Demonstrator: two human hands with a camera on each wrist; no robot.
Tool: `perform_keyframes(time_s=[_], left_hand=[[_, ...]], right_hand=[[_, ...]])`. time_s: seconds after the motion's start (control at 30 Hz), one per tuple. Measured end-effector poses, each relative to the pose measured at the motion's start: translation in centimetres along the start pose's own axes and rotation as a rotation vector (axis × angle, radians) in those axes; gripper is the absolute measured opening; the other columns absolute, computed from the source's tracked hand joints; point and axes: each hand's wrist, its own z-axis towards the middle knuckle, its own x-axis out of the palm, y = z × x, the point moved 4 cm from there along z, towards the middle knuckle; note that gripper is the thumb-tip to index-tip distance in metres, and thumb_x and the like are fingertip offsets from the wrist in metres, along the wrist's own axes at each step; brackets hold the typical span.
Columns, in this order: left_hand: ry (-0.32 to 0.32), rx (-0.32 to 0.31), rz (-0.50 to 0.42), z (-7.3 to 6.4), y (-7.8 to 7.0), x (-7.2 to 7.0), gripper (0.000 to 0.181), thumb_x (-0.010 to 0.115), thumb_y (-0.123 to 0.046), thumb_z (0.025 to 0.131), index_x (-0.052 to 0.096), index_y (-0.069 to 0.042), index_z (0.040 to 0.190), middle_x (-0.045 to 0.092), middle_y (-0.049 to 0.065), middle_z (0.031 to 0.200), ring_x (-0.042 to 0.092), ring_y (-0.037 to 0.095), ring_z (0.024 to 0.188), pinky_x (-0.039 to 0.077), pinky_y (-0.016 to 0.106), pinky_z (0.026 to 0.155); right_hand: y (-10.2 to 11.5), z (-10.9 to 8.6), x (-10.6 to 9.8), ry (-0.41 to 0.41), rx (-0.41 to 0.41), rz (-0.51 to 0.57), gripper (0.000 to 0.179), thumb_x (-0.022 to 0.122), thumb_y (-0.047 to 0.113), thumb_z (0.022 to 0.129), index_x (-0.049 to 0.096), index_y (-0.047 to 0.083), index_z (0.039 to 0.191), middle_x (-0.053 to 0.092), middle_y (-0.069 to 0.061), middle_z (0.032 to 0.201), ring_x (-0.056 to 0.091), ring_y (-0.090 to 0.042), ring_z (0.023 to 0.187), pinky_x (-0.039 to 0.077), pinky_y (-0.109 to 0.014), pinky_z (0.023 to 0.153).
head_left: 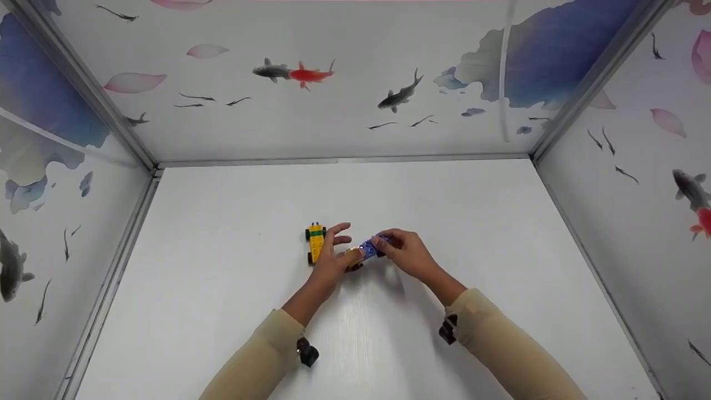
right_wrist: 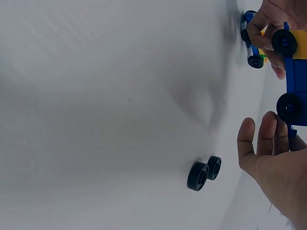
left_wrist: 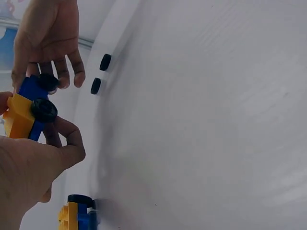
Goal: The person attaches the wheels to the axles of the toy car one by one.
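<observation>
Head view: a blue toy car (head_left: 369,248) sits between both hands, the left hand's (head_left: 332,261) fingers clamped on its yellow end, the right hand's (head_left: 408,253) pinching its blue end, probably to steady it. Its blue base carries black wheels; a yellow car (head_left: 315,243) stands left of it.

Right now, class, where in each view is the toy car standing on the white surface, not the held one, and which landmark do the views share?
Head: standing toy car just left of centre.
Left wrist: standing toy car at lower left, cut off by the bottom edge.
Right wrist: standing toy car at upper right, partly hidden.
Shared landmark: held toy car.
</observation>
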Motion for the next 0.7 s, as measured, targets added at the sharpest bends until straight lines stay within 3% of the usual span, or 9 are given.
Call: perform_keyframes(time_s=[0.37, 0.57, 0.7], left_hand=[[-0.060, -0.016, -0.008, 0.5, -0.3, -0.4, 0.073, 0.081, -0.021, 0.099, 0.044, -0.032, 0.161, 0.043, 0.017, 0.162, 0.067, 0.031, 0.117, 0.064, 0.038, 0.103], [-0.082, 0.005, -0.016, 0.7, -0.6, -0.4, 0.075, 0.082, -0.017, 0.099, 0.044, -0.030, 0.162, 0.043, 0.018, 0.162, 0.068, 0.029, 0.116, 0.064, 0.035, 0.099], [-0.097, 0.007, -0.014, 0.7, -0.9, -0.2, 0.075, 0.083, -0.017, 0.099, 0.045, -0.033, 0.161, 0.043, 0.016, 0.162, 0.066, 0.032, 0.122, 0.064, 0.038, 0.103]], right_hand=[[-0.6, -1.2, 0.1, 0.113, -0.007, 0.014, 0.043, 0.072, 0.047, 0.107, 0.080, 0.008, 0.124, 0.080, -0.008, 0.109, 0.070, -0.017, 0.095, 0.059, -0.032, 0.086], [-0.6, -1.8, 0.6, 0.179, 0.014, 0.063, 0.042, 0.073, 0.044, 0.107, 0.080, 0.004, 0.117, 0.081, -0.012, 0.107, 0.074, -0.017, 0.091, 0.066, -0.046, 0.091], [-0.5, -2.2, 1.2, 0.235, 0.006, 0.077, 0.039, 0.073, 0.042, 0.108, 0.079, 0.004, 0.113, 0.082, -0.016, 0.105, 0.077, -0.027, 0.092, 0.066, -0.052, 0.093]])
